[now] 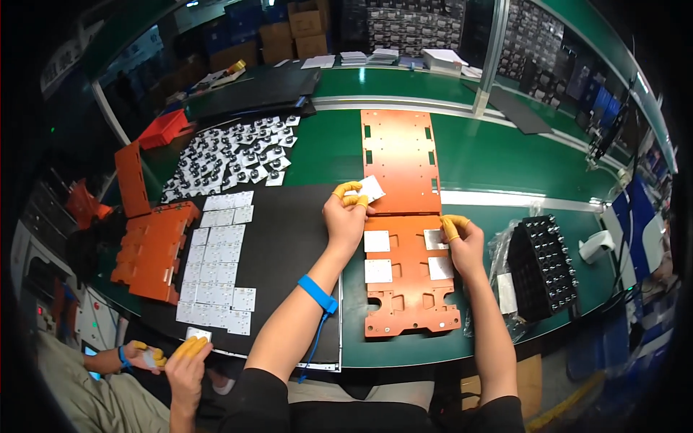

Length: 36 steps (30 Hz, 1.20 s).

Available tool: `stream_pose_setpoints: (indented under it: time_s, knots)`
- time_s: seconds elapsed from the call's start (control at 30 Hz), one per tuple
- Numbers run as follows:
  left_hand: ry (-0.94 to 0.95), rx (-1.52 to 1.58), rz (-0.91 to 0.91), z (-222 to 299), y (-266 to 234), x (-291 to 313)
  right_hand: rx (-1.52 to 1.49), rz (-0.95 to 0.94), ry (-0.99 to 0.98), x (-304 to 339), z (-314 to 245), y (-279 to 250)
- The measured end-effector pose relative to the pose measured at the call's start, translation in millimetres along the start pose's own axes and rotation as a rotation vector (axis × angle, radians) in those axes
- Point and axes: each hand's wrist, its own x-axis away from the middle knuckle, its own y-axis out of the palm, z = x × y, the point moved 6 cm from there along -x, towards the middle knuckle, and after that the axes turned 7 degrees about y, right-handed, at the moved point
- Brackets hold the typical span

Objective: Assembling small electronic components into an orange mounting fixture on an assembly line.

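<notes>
My left hand (346, 215), with yellow finger cots, pinches a small white square board (372, 188) above the near orange fixture plate (411, 303). My right hand (464, 242), also in yellow cots, presses a white square board (434, 239) into a pocket at the plate's upper right. Three more white boards lie in pockets of that plate (377, 241) (378, 270) (441, 268). A blue wrist strap (317, 292) with a cord circles my left forearm.
A second orange plate (399, 159) lies beyond the near one. White boards in rows (216, 267) cover a black mat (289, 245). A pile of small parts (231, 155), stacked orange plates (155, 249), a black tray in a bag (543, 267). Another person's hands (180, 357) at lower left.
</notes>
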Motion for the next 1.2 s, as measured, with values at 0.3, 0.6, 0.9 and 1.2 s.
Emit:
stream_pose_setpoints:
  time_s: [0.3,0.6,0.9,1.2]
  knots:
    - [0.119,-0.025,0.084,-12,-2,-3,0.337,0.055,-0.184,14,-12,8]
    - [0.082,-0.015,0.052,-19,-7,-10,0.649,-0.126,-0.386,60,-82,19]
    - [0.105,-0.14,0.018,-9,0,-3,1.157,0.344,-0.209,67,-137,-97]
    - [0.212,-0.191,-0.003,-14,4,-7,1.555,0.292,-0.229,38,-130,-143]
